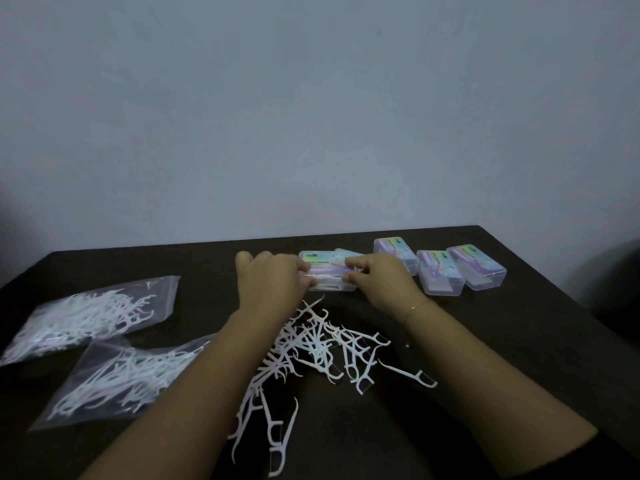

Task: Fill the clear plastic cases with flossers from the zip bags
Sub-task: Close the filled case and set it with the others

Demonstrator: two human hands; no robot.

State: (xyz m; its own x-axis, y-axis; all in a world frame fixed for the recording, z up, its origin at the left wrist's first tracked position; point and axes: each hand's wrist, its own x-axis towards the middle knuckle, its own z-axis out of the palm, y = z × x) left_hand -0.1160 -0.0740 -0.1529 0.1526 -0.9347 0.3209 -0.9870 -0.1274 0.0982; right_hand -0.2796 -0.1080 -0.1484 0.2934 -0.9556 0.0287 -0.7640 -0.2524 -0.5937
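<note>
Hands meet at the tabletop's (485,341) far middle; left hand (268,282) and right hand (379,277) pinch one clear case (327,271) with curled fingers; loose flossers (311,348) lie nearer; two zip bags (93,313) sit left; three cases (440,268) right.

A plain, unadorned wall (311,109) of pale grey-blue fills the upper half of the view, evenly and dimly lit, darkening slightly toward the lower left corner. Below it stands a dark brown desk (519,323) with a matte surface; its far edge runs just against the wall, and its right corner is visible. A dark, indistinct shape (620,289) lies beyond the desk's right side.
</note>
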